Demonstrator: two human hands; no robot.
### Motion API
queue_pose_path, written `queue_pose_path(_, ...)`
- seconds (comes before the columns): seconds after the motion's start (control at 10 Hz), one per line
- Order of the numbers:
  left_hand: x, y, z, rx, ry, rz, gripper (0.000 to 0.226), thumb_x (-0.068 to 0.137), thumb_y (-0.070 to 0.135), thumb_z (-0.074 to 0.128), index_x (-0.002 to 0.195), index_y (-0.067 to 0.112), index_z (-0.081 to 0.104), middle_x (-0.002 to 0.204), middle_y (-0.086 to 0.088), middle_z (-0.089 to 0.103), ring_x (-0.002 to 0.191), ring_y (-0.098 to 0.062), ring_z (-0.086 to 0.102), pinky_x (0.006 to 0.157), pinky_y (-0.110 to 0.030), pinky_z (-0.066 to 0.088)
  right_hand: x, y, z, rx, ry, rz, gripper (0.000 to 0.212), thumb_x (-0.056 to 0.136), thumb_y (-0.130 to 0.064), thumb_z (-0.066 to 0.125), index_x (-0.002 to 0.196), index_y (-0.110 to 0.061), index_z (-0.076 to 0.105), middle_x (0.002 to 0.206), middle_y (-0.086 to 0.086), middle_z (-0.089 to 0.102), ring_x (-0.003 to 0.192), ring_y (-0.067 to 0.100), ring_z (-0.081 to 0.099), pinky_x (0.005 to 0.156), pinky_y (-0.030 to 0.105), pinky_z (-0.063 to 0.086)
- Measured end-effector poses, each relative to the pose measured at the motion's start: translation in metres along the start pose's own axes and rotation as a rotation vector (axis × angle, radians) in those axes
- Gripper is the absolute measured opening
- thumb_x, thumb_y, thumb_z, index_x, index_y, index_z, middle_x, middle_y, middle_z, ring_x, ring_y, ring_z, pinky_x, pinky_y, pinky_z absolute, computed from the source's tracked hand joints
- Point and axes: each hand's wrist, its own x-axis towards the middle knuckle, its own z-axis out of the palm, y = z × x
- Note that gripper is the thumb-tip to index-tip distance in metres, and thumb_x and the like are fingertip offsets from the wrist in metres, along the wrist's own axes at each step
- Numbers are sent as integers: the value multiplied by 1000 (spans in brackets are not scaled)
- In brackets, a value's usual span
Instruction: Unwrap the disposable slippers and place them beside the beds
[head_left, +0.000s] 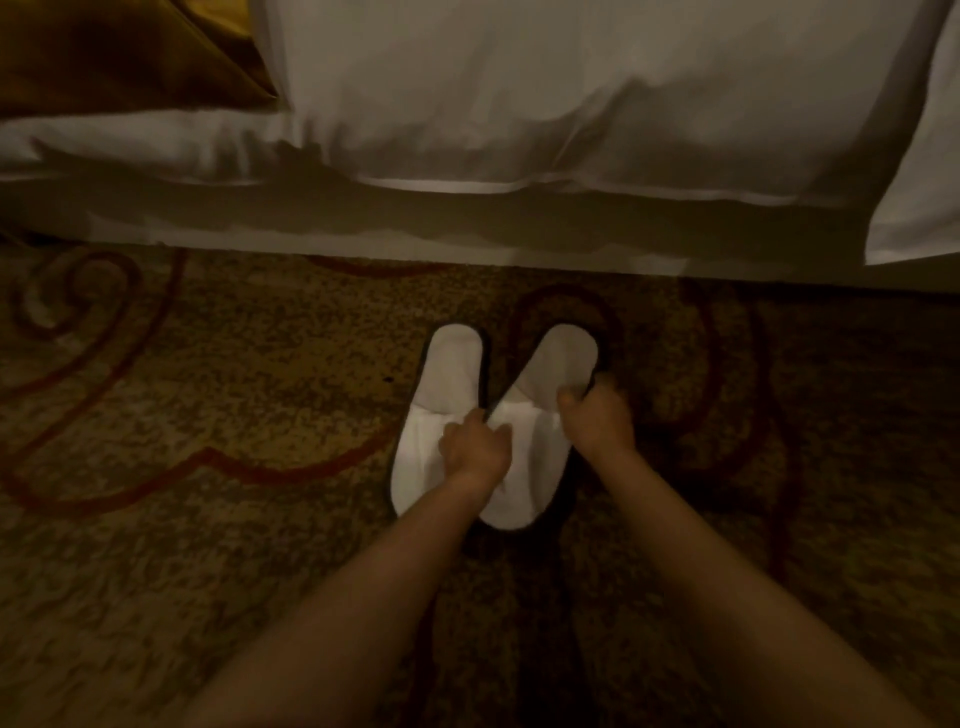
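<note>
Two white disposable slippers lie side by side on the carpet, heels toward the bed (519, 228), toes toward me. The left slipper (441, 395) and the right slipper (545, 384) touch near their toe covers and spread apart at the heels. My left hand (475, 447) rests between them, fingers curled on the edges of the toe covers. At the right slipper's outer edge, about mid-length, my right hand (597, 415) pinches the side. No wrapper is visible.
The white duvet (571, 104) hangs over the bed's side at the top of the view. A dark gold cushion or throw (119, 52) lies at the top left. The floor is patterned brown carpet (208, 519) with red swirls.
</note>
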Motion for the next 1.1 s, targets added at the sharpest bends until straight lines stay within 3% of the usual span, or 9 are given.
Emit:
queue_pose_path(0.1,-10,-1,24,36,-37,-39,57,95,26,44,146,14,23,145,-17,30,130,-34,35,109,-39,31,-4,15,13,10,-82,89,56,92,-29,50,136,2,32,139,23,40,126,38,40,104,42,38)
queue_pose_path(0.2,-20,-3,37,139,-47,52,69,93,23,48,149,12,8,145,-18,24,130,-34,31,110,-36,26,-5,29,16,-3,-60,103,62,89,-26,55,140,-2,29,143,22,34,131,38,33,108,45,33)
queue_pose_path(0.3,-23,-5,44,234,-60,81,75,92,28,51,148,9,5,148,-17,20,133,-34,25,111,-34,23,-6,36,16,-30,-60,106,67,86,-30,60,140,-5,29,144,21,32,130,39,33,107,44,34)
queue_pose_path(0.9,-11,-11,51,359,-4,161,68,90,31,52,145,8,19,141,-14,27,125,-29,30,106,-31,30,-3,36,29,-110,36,88,61,86,-21,57,140,-8,30,145,19,28,132,36,28,108,43,31)
queue_pose_path(1.1,-18,7,13,419,-160,153,68,93,39,43,147,11,13,146,-18,23,132,-35,24,108,-43,28,-13,17,-3,-78,-71,151,68,91,-33,52,145,-7,20,150,21,22,137,39,22,111,46,25)
